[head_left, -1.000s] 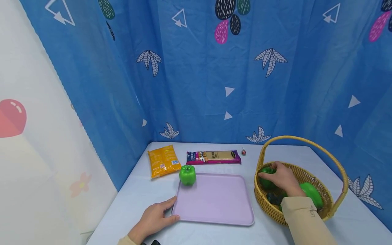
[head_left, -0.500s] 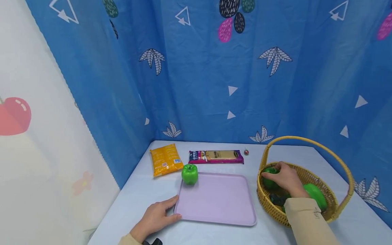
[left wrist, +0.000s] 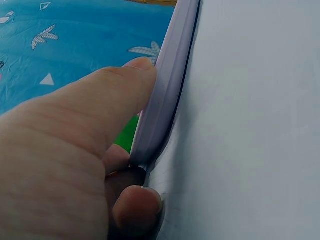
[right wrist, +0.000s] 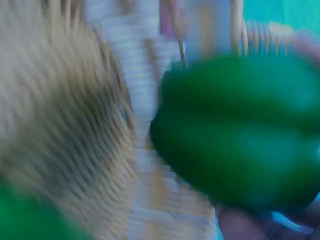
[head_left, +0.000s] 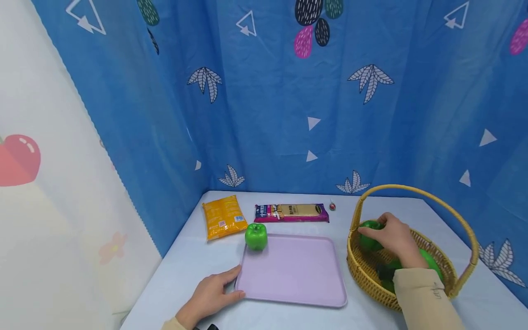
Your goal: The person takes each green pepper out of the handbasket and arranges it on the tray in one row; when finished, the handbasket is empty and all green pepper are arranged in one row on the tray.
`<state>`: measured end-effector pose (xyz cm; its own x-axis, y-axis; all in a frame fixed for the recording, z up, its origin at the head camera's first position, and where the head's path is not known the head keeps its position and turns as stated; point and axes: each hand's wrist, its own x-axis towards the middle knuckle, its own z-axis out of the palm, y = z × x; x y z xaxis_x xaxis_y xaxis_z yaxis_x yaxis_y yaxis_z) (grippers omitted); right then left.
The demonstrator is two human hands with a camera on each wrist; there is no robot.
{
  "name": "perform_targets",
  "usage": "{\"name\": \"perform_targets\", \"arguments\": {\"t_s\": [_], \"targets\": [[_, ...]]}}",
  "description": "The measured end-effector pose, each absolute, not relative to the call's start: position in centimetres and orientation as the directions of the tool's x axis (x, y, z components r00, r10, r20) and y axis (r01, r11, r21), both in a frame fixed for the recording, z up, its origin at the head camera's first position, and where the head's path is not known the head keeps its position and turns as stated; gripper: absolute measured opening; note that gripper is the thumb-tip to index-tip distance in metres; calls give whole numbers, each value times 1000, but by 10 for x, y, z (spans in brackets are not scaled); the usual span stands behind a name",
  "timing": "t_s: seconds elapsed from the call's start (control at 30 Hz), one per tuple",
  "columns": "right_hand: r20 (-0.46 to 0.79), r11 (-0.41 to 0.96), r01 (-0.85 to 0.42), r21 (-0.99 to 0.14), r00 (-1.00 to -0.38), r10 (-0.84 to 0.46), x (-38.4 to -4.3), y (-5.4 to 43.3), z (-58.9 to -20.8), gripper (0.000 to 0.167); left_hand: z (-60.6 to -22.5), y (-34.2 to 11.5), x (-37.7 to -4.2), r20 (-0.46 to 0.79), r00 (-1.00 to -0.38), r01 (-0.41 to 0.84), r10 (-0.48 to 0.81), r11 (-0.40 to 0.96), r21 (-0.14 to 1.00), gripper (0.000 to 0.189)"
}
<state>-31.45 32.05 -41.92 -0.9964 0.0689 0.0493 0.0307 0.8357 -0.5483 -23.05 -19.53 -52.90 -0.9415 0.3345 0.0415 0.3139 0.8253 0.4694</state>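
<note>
Blue curtains back a pale tabletop. Right hand grasps a green pepper inside the basket; left hand, nearer the tray, pinches its corner.
</note>
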Motion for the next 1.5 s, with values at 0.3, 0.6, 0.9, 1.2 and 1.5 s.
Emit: {"name": "perform_targets", "arguments": {"t_s": [0.3, 0.6, 0.9, 1.2, 1.5], "targets": [[113, 844, 14, -536, -990, 88, -282, 299, -375, 100, -528, -195, -231, 47, -937, 330, 345, 835, 440, 89], [130, 775, -92, -625, -991, -13, -294, 210, -387, 79, -532, -197, -235, 38, -941, 311, 336, 816, 487, 86], [117, 741, -147, -655, -989, -93, -329, 126, -443, 63, -532, -197, -234, 17, -944, 290, 329, 806, 516, 85], [154, 723, -183, -666, -982, -108, -344, 90, -459, 54, -529, -193, -234, 41, -937, 320, 347, 806, 498, 84], [144, 711, -127, -691, -989, -37, -351, 78, -465, 23, -528, -196, -234, 43, -940, 315, 339, 809, 496, 83]]}}
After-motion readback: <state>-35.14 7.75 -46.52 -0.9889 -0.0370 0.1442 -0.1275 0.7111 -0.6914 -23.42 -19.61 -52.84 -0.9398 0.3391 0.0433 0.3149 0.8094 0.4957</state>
